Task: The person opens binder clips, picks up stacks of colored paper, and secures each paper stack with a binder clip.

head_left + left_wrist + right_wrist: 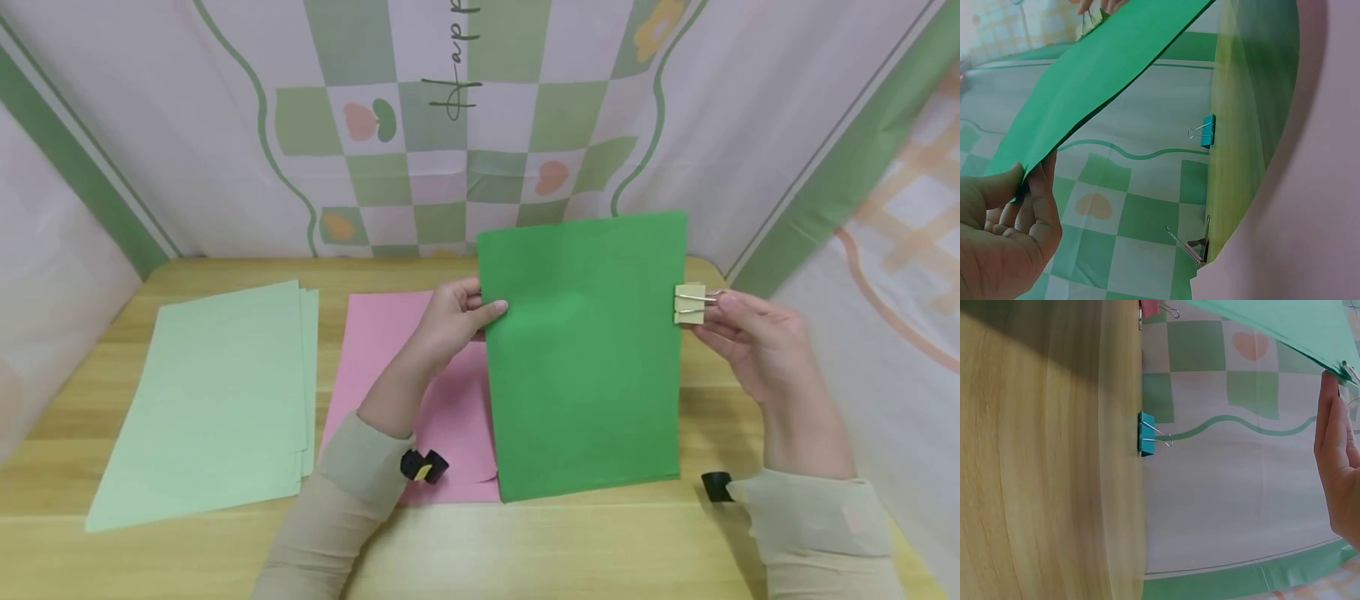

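A stack of dark green sheets (585, 358) is held up, tilted, over the table. My left hand (453, 321) pinches its left edge, thumb on the front face and fingers behind. On the right edge sits a pale yellow binder clip (690, 305). My right hand (772, 342) pinches this clip by its wire handles between thumb and fingers. In the left wrist view, the left thumb and fingers (1038, 206) grip a corner of the green stack. The right wrist view shows the right hand (1341, 444) under the stack's edge, its thumb hidden.
Pale green sheets (210, 400) lie at the table's left. Pink sheets (382, 333) lie partly behind the left arm and green stack. A teal binder clip (1147, 434) stands on the wooden table (1041, 487). Another binder clip (1200, 250) stands by the pink sheets. Patterned cloth surrounds the table.
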Motion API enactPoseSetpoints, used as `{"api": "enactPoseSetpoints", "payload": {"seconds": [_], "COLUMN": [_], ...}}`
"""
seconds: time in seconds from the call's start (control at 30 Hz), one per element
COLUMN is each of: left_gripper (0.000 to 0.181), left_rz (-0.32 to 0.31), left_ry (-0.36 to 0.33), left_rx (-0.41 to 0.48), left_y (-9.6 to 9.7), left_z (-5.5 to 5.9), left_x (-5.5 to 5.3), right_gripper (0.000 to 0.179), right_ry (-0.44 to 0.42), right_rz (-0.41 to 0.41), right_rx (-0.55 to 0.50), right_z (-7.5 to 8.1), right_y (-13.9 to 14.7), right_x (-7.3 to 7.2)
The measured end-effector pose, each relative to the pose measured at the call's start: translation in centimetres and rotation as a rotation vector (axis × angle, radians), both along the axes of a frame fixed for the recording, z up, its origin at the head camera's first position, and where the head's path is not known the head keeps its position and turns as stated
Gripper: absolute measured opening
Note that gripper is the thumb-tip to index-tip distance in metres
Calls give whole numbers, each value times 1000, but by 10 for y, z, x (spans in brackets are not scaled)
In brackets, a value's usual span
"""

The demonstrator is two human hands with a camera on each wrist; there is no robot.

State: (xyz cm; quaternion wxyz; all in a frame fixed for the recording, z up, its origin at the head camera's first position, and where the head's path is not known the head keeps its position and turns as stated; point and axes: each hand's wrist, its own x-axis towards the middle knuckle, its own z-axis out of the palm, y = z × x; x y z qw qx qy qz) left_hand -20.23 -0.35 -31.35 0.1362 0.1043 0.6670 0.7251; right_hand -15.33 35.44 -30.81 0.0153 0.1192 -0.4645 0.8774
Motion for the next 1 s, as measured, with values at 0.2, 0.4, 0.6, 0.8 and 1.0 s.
{"api": "enactPoseSetpoints", "payload": {"seconds": [0.2,0.4,0.6,0.8,1.0], "left_gripper": [32,32,32,31,32], "left_rz": [-1,-16,-27,-32,-29], "left_ry": [-3,-1,6,8,-10], "left_rx": [-10,-9,-7,0,5], "left_y": [1,4,7,8,8], "left_z": [0,-1,-2,-3,-4], "left_x": [1,2,2,2,1], "right_gripper": [32,33,32,32,29], "right_ry": [15,20,20,20,7], "right_rz": [-8,-39,-26,23,66], "right_rx": [23,53,59,61,41], "right_z": [-1,-1,2,2,0], "right_y": [-2,-5,-6,-7,-7], "right_x": [0,2,3,1,0]}}
